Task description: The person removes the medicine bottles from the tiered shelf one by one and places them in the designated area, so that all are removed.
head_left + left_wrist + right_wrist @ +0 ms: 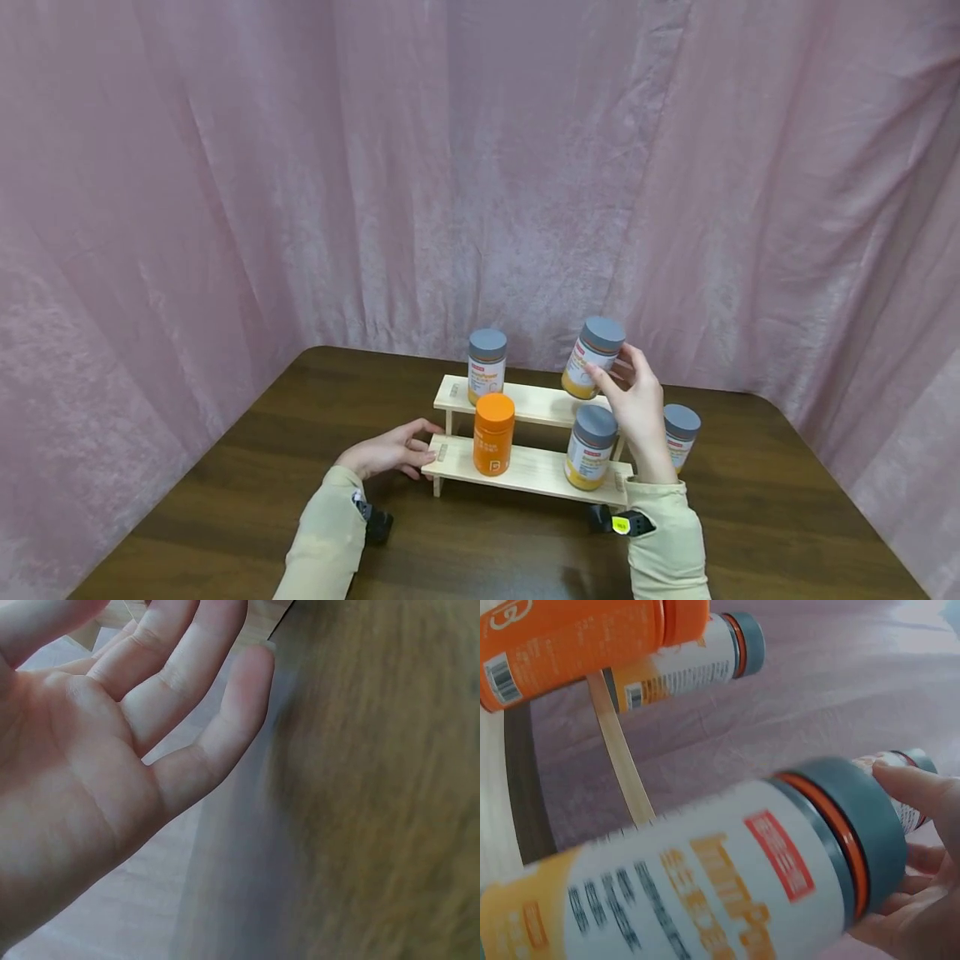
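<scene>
A two-tier wooden display stand (528, 477) stands on the table. At its left end my left hand (392, 450) grips the lower board, thumb and fingers at its edge; in the left wrist view the fingers (176, 682) bend towards the wood. My right hand (636, 408) holds a grey-lidded supplement jar (588, 367) by its sides, slightly tilted, at the right of the upper board; whether its base touches the board I cannot tell. Below it, another grey-lidded jar (587, 462) stands on the lower board, large in the right wrist view (705, 877).
On the lower board's left part stands an orange jar (492, 437). Behind it, a grey-lidded jar (487, 371) is on the upper board. One more grey-lidded jar (681, 433) sits on the brown table (480, 550), right of the stand, partly behind my right forearm. A pink curtain (480, 167) hangs behind.
</scene>
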Motion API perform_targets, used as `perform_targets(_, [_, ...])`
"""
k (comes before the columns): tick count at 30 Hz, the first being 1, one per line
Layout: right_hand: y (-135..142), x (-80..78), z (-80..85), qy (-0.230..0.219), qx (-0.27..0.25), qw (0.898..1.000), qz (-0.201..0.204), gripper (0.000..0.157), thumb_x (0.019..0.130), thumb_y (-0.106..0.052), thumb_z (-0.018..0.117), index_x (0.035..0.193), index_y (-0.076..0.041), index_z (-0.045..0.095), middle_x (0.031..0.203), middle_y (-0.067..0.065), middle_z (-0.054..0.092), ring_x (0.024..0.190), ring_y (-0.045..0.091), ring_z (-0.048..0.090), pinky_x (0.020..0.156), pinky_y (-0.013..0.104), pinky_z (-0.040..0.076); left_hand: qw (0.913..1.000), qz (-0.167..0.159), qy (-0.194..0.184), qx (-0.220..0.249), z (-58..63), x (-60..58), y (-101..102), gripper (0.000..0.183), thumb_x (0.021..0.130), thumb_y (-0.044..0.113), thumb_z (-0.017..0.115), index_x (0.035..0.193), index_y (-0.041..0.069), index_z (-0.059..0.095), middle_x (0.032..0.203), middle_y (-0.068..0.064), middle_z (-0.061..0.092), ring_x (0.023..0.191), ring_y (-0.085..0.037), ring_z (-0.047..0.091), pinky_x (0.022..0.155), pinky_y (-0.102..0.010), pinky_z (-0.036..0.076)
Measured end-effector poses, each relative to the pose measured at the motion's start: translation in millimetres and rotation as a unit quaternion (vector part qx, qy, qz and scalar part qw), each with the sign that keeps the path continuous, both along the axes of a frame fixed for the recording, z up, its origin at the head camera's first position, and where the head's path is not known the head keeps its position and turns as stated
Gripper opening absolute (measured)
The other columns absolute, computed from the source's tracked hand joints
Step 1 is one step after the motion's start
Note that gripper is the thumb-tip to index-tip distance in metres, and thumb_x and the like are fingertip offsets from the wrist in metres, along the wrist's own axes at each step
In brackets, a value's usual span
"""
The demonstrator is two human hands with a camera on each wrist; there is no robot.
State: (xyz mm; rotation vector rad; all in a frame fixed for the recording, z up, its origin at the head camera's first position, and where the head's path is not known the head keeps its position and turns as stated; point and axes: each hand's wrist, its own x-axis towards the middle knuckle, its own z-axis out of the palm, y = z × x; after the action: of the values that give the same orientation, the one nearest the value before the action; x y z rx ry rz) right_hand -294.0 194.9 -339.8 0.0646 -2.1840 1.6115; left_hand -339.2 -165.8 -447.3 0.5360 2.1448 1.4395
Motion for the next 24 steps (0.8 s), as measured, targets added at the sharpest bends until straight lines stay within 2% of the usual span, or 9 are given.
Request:
perform_targets(4, [8.4,1.7,1.3,0.014,-0.013,1.000,0.008,0.062,0.092,-0.021,0.067,0.145,-0.007,0.037,0.141,0.016,0.047,0.126,0.028,0.050,0.105,0.038,0.040,1.0000,-0.001,0.000,0.001,0.4,-0.8,-0.5,0.053,0.095,0.025,0.062,0.138,0.005,0.039,0.118,-0.018,0.064,0.094,-0.018,0.065,0.083,-0.038,0.055])
perform_targets(8, [17.5,4.6,3.3,0.002,-0.048,0.999,0.005,0.062,0.095,-0.020,0.063,0.148,-0.010,0.032,0.141,0.010,0.045,0.120,0.013,0.047,0.100,0.024,0.036,1.0000,-0.003,0.000,-0.002,0.1,-1.0,-0.5,0.053,0.095,0.026,0.062,0.138,0.005,0.039,0.117,-0.018,0.064,0.094,-0.018,0.065,0.082,-0.038,0.055])
perform_targets(12, [26.9,5.8,4.5,0.008,-0.067,0.998,-0.001,0.058,0.096,-0.018,0.061,0.146,-0.011,0.033,0.131,0.000,0.048,0.112,0.005,0.048,0.093,0.014,0.037,1.0000,0.002,0.004,-0.003,0.8,-1.2,-0.3,0.053,0.095,0.026,0.062,0.137,0.005,0.040,0.119,-0.019,0.064,0.094,-0.018,0.065,0.081,-0.038,0.054])
perform_targets(17, [41.9,6.4,3.1,0.019,-0.098,0.995,0.003,0.048,0.095,-0.016,0.061,0.138,-0.016,0.040,0.116,-0.012,0.052,0.107,0.004,0.050,0.087,0.011,0.041,1.0000,0.001,0.005,-0.004,0.8,-0.2,1.6,0.053,0.094,0.026,0.062,0.138,0.005,0.039,0.120,-0.019,0.063,0.095,-0.018,0.065,0.083,-0.039,0.054])
perform_targets(20, [51.9,8.0,1.3,0.034,-0.120,0.992,0.012,0.041,0.095,-0.012,0.061,0.132,-0.020,0.044,0.113,-0.013,0.054,0.107,0.004,0.051,0.087,0.010,0.042,1.0000,-0.001,0.003,-0.005,0.5,0.9,2.3,0.054,0.094,0.026,0.063,0.138,0.005,0.039,0.120,-0.018,0.063,0.095,-0.018,0.065,0.083,-0.039,0.055])
perform_targets(24, [63.4,10.2,-1.3,0.056,-0.119,0.991,0.024,0.040,0.095,-0.009,0.061,0.129,-0.024,0.045,0.113,-0.014,0.055,0.106,0.003,0.052,0.086,0.009,0.042,1.0000,0.000,0.008,-0.005,1.9,1.3,0.2,0.053,0.094,0.026,0.063,0.137,0.004,0.039,0.121,-0.021,0.062,0.095,-0.019,0.065,0.083,-0.039,0.055])
